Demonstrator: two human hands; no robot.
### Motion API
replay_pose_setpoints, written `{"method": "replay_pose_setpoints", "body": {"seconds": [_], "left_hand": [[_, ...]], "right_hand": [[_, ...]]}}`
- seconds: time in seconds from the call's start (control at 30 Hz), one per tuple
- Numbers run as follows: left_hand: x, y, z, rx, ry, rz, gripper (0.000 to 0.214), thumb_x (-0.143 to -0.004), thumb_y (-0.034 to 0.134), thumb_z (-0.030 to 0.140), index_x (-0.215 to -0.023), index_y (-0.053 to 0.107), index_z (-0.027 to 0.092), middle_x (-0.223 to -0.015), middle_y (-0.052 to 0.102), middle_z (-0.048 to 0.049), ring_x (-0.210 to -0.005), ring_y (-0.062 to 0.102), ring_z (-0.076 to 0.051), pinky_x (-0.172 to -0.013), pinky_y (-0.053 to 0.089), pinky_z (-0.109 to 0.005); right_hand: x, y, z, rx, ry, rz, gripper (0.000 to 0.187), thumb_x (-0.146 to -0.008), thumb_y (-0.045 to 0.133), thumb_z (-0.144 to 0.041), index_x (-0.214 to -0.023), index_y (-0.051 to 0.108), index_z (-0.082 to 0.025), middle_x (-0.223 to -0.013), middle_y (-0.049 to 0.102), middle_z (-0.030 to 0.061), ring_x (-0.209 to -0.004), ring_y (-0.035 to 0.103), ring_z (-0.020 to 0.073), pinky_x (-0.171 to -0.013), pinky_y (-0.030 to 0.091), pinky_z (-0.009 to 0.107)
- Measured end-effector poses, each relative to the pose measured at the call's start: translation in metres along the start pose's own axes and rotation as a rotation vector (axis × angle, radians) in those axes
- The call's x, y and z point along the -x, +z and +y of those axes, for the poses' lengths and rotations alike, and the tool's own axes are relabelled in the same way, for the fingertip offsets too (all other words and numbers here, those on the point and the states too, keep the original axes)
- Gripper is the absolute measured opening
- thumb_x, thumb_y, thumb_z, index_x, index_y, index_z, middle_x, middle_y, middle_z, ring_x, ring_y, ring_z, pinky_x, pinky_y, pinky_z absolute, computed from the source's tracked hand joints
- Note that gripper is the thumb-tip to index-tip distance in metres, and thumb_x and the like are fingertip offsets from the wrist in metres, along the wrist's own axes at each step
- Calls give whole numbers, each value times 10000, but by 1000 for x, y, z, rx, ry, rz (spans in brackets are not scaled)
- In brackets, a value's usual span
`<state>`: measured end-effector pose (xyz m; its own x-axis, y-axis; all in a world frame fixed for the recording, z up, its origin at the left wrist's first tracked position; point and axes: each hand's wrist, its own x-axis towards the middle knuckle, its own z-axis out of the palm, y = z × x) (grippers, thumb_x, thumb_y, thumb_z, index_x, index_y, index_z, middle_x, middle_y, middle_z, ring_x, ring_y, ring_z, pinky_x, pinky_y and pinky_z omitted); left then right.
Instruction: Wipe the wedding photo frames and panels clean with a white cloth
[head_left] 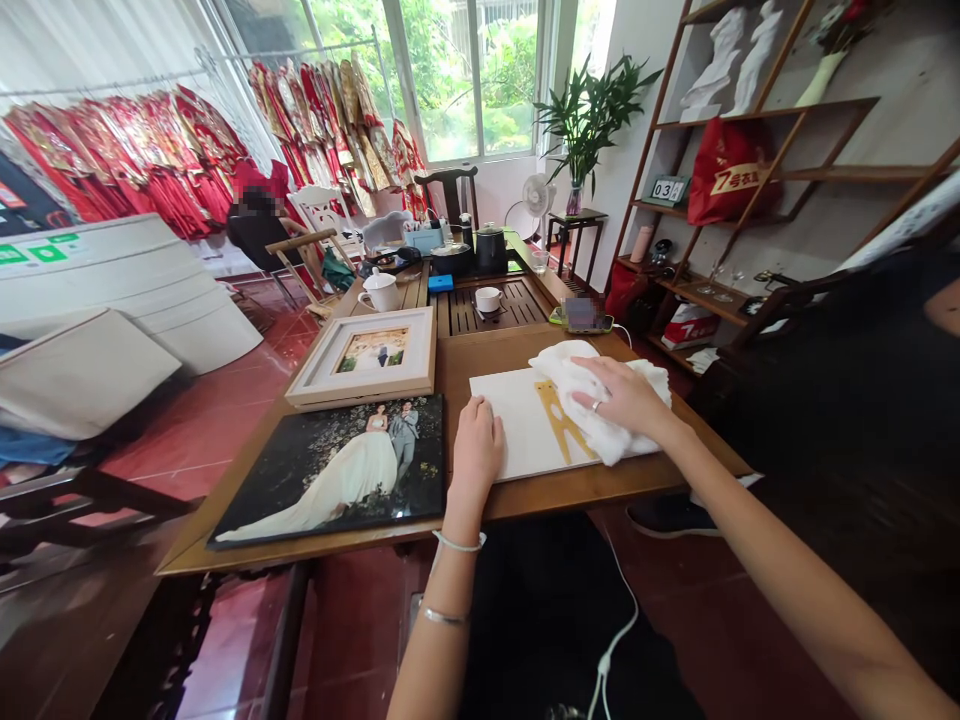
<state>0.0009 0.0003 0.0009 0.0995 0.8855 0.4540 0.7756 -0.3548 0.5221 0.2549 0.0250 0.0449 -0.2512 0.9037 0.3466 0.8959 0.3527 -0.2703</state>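
A white flat panel with gold lettering lies on the wooden table in front of me. My left hand rests on the panel's left edge with fingers curled under, pressing it down. My right hand lies flat on a white cloth that is bunched over the panel's right half; a ring shows on one finger. To the left lie a large dark wedding photo print and, behind it, a light-framed photo.
Farther back on the table are a white mug, a small cup, a kettle and a phone. A shelf unit stands on the right. Racks of red garments and a seated person are at the left.
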Motion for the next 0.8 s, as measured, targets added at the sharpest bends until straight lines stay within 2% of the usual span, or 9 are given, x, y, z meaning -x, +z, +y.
{"method": "replay_pose_setpoints", "body": {"seconds": [0.13,0.3,0.43,0.6,0.8], "left_hand": [[0,0,1,-2,-4,0,211,-904,434,150,-1068,564,124,-1265,564,-212,-1238,520,-302,-1070,413,-500],[1,2,0,22,-6,28,211,-898,441,145,-1068,565,159,-1255,574,-176,-1239,524,-282,-1075,412,-488],[1,1,-1,18,-7,22,213,-892,442,138,-1065,565,159,-1239,575,-167,-1229,527,-272,-1070,418,-474],[1,0,0,-24,-1,9,219,-902,424,141,-1073,561,143,-1243,563,-187,-1215,519,-291,-1051,425,-486],[0,0,0,-13,-9,9,225,-890,441,131,-1079,562,136,-1225,566,-186,-1208,517,-292,-1054,419,-496]], "right_hand": [[-29,5,17,-4,-50,-63,552,-893,497,-426,-1400,482,-208,-1340,561,128,-1214,522,319,-989,424,478],[-59,11,14,56,-12,-97,559,-892,498,-431,-1405,485,-209,-1289,592,145,-1154,552,336,-944,427,469],[-69,11,15,86,-6,-135,562,-895,499,-445,-1405,485,-210,-1210,631,138,-1073,593,324,-885,446,423],[-55,9,22,67,-64,-97,574,-894,496,-450,-1405,482,-189,-1162,630,147,-1049,596,319,-892,450,424],[-2,2,16,13,-131,-51,555,-906,477,-471,-1395,481,-208,-1191,618,136,-1073,587,325,-923,445,478]]}}
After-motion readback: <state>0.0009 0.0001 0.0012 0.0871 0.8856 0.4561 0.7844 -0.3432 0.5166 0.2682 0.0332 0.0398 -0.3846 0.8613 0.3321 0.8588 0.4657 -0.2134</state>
